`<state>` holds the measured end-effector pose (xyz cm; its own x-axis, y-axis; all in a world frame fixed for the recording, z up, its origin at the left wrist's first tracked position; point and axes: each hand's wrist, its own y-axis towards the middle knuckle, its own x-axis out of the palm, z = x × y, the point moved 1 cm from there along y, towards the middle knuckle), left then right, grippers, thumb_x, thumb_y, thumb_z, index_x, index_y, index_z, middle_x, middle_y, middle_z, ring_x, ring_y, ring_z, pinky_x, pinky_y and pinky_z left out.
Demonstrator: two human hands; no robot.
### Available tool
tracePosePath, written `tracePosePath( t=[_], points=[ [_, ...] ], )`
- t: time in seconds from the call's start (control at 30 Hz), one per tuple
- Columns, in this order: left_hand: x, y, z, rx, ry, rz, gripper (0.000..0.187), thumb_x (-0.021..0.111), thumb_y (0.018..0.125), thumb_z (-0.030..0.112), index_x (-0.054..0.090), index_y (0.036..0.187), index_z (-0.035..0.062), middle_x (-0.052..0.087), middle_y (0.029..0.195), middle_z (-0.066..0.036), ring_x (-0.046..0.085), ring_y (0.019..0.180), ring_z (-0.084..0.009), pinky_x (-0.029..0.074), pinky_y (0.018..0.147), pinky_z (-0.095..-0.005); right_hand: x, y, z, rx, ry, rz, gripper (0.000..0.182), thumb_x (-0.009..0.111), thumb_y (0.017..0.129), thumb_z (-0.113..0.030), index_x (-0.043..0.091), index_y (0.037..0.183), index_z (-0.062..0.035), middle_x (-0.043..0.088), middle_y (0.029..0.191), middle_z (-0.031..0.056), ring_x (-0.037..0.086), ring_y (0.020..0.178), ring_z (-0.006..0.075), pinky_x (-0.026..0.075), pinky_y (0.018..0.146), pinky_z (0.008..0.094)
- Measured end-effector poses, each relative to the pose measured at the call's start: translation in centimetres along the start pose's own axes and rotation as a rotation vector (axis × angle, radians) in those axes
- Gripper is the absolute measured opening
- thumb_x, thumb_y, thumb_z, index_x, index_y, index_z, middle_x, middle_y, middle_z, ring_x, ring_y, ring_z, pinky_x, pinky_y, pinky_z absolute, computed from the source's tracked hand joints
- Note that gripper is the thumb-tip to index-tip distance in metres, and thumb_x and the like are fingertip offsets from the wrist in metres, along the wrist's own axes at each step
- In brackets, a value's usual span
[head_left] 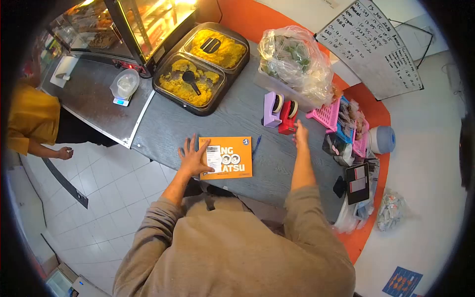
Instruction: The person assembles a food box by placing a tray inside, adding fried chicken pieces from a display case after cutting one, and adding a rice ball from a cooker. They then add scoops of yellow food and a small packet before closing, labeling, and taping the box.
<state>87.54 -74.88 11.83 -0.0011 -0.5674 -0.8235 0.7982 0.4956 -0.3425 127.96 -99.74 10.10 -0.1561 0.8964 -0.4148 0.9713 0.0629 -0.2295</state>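
Observation:
An orange cardboard box (241, 147) with white lettering and a white paper label (213, 157) lies flat near the counter's front edge. My left hand (192, 158) rests with spread fingers on its left side, the thumb over the label's lower part. Beside the box's right edge lies a blue pen (257, 142). My right hand (301, 135) is at the near right side of a red tape dispenser (286, 124), fingers apart and fingertips right at its edge. A purple tape dispenser (270, 112) stands just left of the red one.
Two trays of yellow food (190, 81) with black utensils sit at the back left, near a lit glass display case (143, 29). A plastic-bagged bin (297, 64), pink baskets (326, 116) and a black-framed device (358, 183) line the right. A person (34, 119) stands at left.

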Motion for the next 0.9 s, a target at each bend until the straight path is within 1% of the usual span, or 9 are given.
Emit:
tracePosePath(
  t=[0.03,0.07,0.2,0.27,0.4,0.57,0.6,0.67,0.9],
  points=[
    [0.2,-0.5,-0.2,0.027,-0.030,0.032,0.108,0.086,0.045,0.052,0.039,0.141,0.0399,0.010,0.155,-0.016,0.005,0.140,-0.0460,0.011,0.102,-0.0719,-0.2,0.2,-0.5,0.482,0.161,-0.319,0.030,0.062,0.088,-0.040,0.069,0.102,-0.0134,0.059,0.083,0.0003,0.048,0.067,0.0151,0.044,0.062,0.0358],
    [1.0,-1.3,-0.7,0.089,-0.089,0.105,0.092,0.084,0.053,0.050,0.047,0.136,0.0389,0.014,0.154,-0.015,0.008,0.139,-0.0459,0.014,0.102,-0.0697,0.0,0.3,-0.7,0.561,0.269,-0.413,0.026,0.068,0.085,-0.037,0.069,0.099,-0.0156,0.059,0.091,0.0015,0.043,0.065,0.0149,0.042,0.061,0.0306],
    [4.7,-3.1,-2.1,0.171,-0.196,0.253,0.076,0.081,0.061,0.047,0.053,0.131,0.0383,0.016,0.153,-0.015,0.013,0.138,-0.0450,0.014,0.103,-0.0675,-0.1,0.3,2.7,0.538,0.458,-0.373,0.021,0.072,0.082,-0.028,0.068,0.094,-0.0120,0.059,0.089,0.0034,0.050,0.071,0.0169,0.043,0.062,0.0321],
    [4.9,-3.0,-2.0,0.148,-0.197,0.277,0.068,0.079,0.065,0.048,0.056,0.129,0.0387,0.018,0.152,-0.014,0.014,0.137,-0.0441,0.013,0.104,-0.0657,-0.6,-1.3,4.3,0.271,0.809,-0.374,0.012,0.071,0.081,-0.015,0.066,0.088,-0.0073,0.060,0.086,0.0066,0.057,0.079,0.0212,0.047,0.067,0.0327],
    [3.0,-3.3,-1.2,0.079,-0.073,0.165,0.068,0.077,0.066,0.051,0.054,0.130,0.0400,0.018,0.152,-0.014,0.013,0.137,-0.0435,0.012,0.104,-0.0651,-0.6,-2.3,6.7,0.000,0.497,-0.458,0.004,0.066,0.083,-0.008,0.065,0.083,-0.0040,0.062,0.086,0.0099,0.062,0.093,0.0249,0.049,0.076,0.0314],
    [3.0,-3.4,-1.8,0.129,-0.054,0.109,0.069,0.072,0.069,0.057,0.050,0.133,0.0405,0.018,0.152,-0.014,0.012,0.137,-0.0431,0.011,0.103,-0.0657,-0.4,-2.0,7.4,-0.259,-0.438,0.058,0.017,0.060,0.087,-0.014,0.065,0.077,-0.0018,0.061,0.066,0.0067,0.066,0.060,0.0216,0.050,0.053,0.0318],
    [2.9,-3.4,-2.0,0.142,-0.069,0.103,0.068,0.071,0.071,0.057,0.049,0.134,0.0403,0.019,0.151,-0.014,0.012,0.137,-0.0429,0.011,0.102,-0.0669,0.5,-5.2,5.4,0.003,-0.049,0.009,0.013,0.064,0.086,-0.017,0.065,0.080,-0.0052,0.054,0.056,0.0012,0.050,0.037,0.0144,0.039,0.036,0.0282],
    [2.8,-3.5,-2.0,0.151,-0.056,0.105,0.068,0.071,0.072,0.057,0.049,0.134,0.0402,0.020,0.150,-0.014,0.012,0.137,-0.0428,0.010,0.102,-0.0675,2.3,-11.5,2.9,0.287,0.261,-0.180,0.014,0.067,0.083,-0.019,0.063,0.076,-0.0072,0.050,0.054,-0.0011,0.041,0.034,0.0110,0.036,0.035,0.0262],
    [1.8,-3.7,-1.9,0.163,-0.030,0.072,0.067,0.068,0.075,0.055,0.046,0.136,0.0396,0.021,0.149,-0.015,0.011,0.138,-0.0415,0.009,0.100,-0.0718,13.0,-32.8,1.6,0.409,-0.003,-0.535,0.029,0.071,0.082,-0.027,0.063,0.070,-0.0010,0.049,0.051,-0.0007,0.042,0.035,0.0098,0.032,0.031,0.0259]
  ],
)
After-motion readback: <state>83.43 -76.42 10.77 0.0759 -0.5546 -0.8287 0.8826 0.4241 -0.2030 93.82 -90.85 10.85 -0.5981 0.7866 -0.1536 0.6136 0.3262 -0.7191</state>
